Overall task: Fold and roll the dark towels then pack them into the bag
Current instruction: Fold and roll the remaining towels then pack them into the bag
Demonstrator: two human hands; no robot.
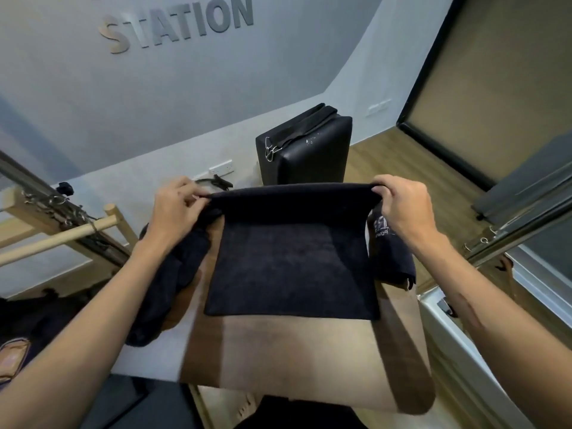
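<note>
**Far edge of a dark towel pinched up at both corners**

A dark towel (pixel 291 267) lay spread on a tan padded surface (pixel 309 360), its near edge flat toward six o'clock and its far edge lifted off the pad toward twelve. The left hand (pixel 176 209) was closed on the far-left corner, thumb and fingertips pinching the fabric at about ten o'clock from the towel's middle. The right hand (pixel 402 205) was clamped on the far-right corner at about two o'clock. The two hands stood well apart — the raised edge ran taut and nearly straight between them.

At nine o'clock from the spread towel, a loose heap of dark cloth (pixel 167 283) hung over the left side of the pad, partly under the left forearm. At three o'clock, just beside the right wrist, a second dark towel (pixel 391 255) with pale printed lettering sat bunched at the pad's right edge.

Beyond the lifted edge, at twelve o'clock, a black case (pixel 312 150) with a strap and metal clips stood upright on the floor against the grey wall — whether it was open could not be told.
</note>
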